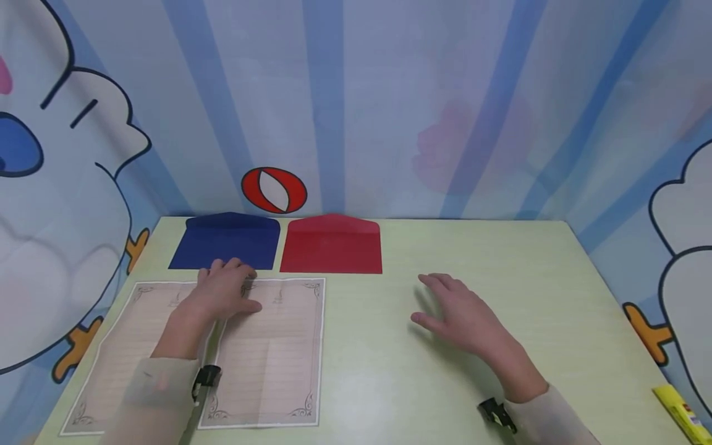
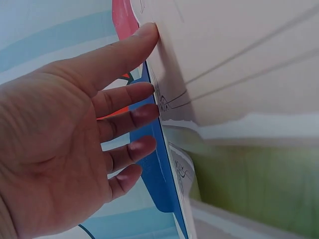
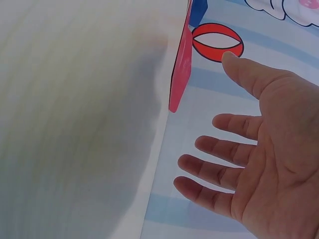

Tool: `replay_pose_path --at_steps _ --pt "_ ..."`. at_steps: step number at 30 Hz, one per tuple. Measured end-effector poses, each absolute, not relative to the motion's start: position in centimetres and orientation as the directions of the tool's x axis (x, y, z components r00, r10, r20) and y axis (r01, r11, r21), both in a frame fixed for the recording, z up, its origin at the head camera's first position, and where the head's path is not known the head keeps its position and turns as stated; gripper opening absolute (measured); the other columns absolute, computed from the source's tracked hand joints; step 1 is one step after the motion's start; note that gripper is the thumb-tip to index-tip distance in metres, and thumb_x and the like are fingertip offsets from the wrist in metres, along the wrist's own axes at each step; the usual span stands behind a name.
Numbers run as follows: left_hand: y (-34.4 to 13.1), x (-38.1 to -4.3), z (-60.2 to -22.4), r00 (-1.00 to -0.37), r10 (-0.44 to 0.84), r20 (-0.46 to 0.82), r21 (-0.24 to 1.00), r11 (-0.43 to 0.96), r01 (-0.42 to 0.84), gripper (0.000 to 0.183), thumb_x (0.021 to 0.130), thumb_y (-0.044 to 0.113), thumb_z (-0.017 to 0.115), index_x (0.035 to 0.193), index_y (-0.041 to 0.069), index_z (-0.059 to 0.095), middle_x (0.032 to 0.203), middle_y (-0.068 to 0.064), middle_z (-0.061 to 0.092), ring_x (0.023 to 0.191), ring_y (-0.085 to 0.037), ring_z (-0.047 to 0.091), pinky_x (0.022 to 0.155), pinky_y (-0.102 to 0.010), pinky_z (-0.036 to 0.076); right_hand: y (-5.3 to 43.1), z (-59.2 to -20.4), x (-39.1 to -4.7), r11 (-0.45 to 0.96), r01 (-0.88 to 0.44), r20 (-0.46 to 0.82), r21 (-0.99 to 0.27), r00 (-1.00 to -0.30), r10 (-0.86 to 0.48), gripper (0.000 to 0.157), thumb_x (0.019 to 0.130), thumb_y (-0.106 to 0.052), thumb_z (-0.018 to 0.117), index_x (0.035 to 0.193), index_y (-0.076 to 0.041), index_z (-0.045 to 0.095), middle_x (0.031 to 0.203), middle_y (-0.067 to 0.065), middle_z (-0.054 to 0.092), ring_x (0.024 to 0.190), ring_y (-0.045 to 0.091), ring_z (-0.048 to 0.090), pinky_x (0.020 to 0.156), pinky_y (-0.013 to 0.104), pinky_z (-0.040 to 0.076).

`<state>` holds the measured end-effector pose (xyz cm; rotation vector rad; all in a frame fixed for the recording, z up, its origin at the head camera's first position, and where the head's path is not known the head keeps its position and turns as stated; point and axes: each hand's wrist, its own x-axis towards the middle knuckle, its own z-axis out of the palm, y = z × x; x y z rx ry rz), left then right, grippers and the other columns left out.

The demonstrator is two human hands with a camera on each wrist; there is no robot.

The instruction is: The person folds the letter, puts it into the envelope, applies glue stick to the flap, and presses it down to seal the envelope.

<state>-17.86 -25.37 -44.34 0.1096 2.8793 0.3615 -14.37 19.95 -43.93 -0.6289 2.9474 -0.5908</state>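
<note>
Two sheets of bordered letter paper lie side by side on the left of the table. Over their upper inner corners is my left hand, fingers spread and slightly bent, with nothing gripped. Its thumb overlaps the right-hand sheet; the wrist and sleeve cover part of the left-hand sheet. Just beyond the fingertips lies a blue envelope, and beside it a red envelope, both with flaps raised toward the back. My right hand hovers over bare tabletop right of the sheets, fingers loosely extended and holding nothing.
A yellow tube-like item lies at the table's right front edge. The pale table backs onto a blue striped cloth with cartoon figures. Dark wrist cameras sit on both sleeves.
</note>
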Motion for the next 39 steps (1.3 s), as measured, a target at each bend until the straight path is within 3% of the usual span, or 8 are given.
replay_pose_path --at_steps 12,17,24,31,39 --pt "-25.6 -17.7 -44.2 -0.978 0.116 -0.175 0.284 0.957 0.062 0.060 0.077 0.033 0.097 0.121 0.004 0.069 0.118 -0.018 0.055 0.117 -0.042 0.040 0.101 -0.066 0.031 19.9 -43.9 -14.2 0.837 -0.394 0.040 -0.379 -0.911 -0.411 0.080 0.096 -0.047 0.079 0.158 -0.008 0.047 0.154 0.018 0.052 0.140 0.043 0.051 0.109 0.061 0.047" --pt "-25.7 -17.7 -44.3 -0.980 0.120 -0.159 0.358 0.932 0.056 0.047 0.084 0.024 0.093 0.117 0.006 0.064 0.112 -0.013 0.061 0.111 -0.038 0.047 0.098 -0.062 0.033 19.9 -44.0 -14.1 0.834 -0.393 0.040 -0.387 -0.911 -0.411 0.078 0.096 -0.045 0.079 0.157 -0.008 0.048 0.153 0.018 0.052 0.140 0.042 0.051 0.109 0.061 0.047" --pt "-25.8 -17.1 -43.1 -0.985 0.111 -0.130 0.558 0.829 0.020 0.026 0.098 0.012 0.078 0.118 0.008 0.062 0.114 -0.011 0.068 0.106 -0.033 0.058 0.092 -0.050 0.054 19.7 -44.0 -14.2 0.820 -0.397 0.041 -0.412 -0.908 -0.418 0.075 0.098 -0.046 0.076 0.158 -0.009 0.048 0.153 0.018 0.053 0.140 0.041 0.051 0.108 0.061 0.047" --pt "-25.2 -16.0 -41.9 -0.992 0.122 -0.007 0.706 0.703 0.082 0.030 0.098 0.023 0.080 0.121 0.010 0.065 0.119 -0.011 0.067 0.110 -0.031 0.057 0.088 -0.045 0.050 19.3 -44.2 -14.4 0.777 -0.369 0.006 -0.511 -0.905 -0.425 0.079 0.097 -0.049 0.076 0.160 -0.010 0.046 0.157 0.014 0.051 0.145 0.036 0.049 0.113 0.058 0.044" --pt "-22.1 -15.4 -41.6 -0.995 0.094 0.041 0.864 0.497 0.082 0.038 0.100 0.028 0.077 0.129 0.008 0.063 0.122 -0.014 0.068 0.105 -0.031 0.065 0.086 -0.039 0.058 18.1 -43.7 -14.3 0.610 -0.278 -0.018 -0.742 -0.901 -0.434 0.080 0.100 -0.049 0.073 0.162 -0.010 0.039 0.152 0.015 0.057 0.132 0.034 0.061 0.106 0.056 0.051"
